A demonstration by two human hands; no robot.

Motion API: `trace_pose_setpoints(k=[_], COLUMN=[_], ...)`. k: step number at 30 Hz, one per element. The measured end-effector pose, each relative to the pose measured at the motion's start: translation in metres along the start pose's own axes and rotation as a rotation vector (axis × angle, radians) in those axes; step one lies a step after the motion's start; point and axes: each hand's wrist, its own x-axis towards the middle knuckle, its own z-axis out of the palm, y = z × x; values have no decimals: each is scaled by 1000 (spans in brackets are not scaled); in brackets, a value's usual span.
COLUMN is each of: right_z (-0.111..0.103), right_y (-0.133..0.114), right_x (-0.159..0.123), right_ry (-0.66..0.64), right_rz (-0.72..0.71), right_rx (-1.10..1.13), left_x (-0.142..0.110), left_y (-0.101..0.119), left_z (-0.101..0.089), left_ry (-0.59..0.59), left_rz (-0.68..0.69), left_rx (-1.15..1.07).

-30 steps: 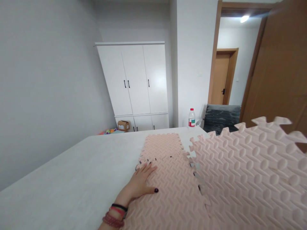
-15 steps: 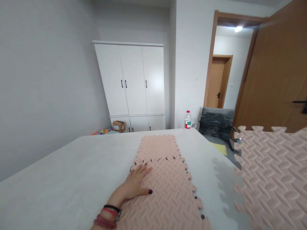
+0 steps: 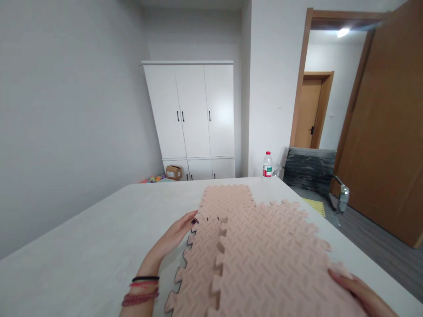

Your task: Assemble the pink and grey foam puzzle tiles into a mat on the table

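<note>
Two pink foam mat tiles lie joined in a line on the white table: a far tile (image 3: pixel 228 196) and a near tile (image 3: pixel 203 251), whose notched left edge shows. Partly over the near tile, a third pink foam tile (image 3: pixel 271 255) is held, hiding much of it. My right hand (image 3: pixel 353 286) grips this third tile at its right edge, thumb on top and the other fingers hidden below. My left hand (image 3: pixel 180 226) rests at the left edge near the seam between the joined tiles, its fingers stretched out and holding nothing.
The white table (image 3: pixel 109 233) spreads to the left. A clear bottle with a red cap (image 3: pixel 267 165) stands at its far right corner. Beyond are a dark chair (image 3: pixel 309 171), a yellow foam piece (image 3: pixel 315 206), a cardboard box (image 3: pixel 173 172) and a white cabinet (image 3: pixel 191 110).
The third tile has come in from the right and now overlaps the near tile. My left hand has slid off the near tile's surface to its left edge. The view has turned slightly left.
</note>
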Motion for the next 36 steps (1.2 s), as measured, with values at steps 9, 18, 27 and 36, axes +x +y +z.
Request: trace_pose_setpoints(k=[9,18,27,36], right_z=[56,34,131,163], right_y=[15,-47,-84,-90], right_x=[21,123,232,251], right_ry=[-313,-284,-261,-322], right_rz=[-41,-399,-130,27], right_rx=[-183,-618,-225,-3], left_x=[-10,-10,-10,-7], left_y=[7,12,5,-2], left_z=[-5,19,28,26], left_ry=[-235,-485,-559,-631], left_rz=[-12,-92,-125,-102], left_rx=[11,319,485,518])
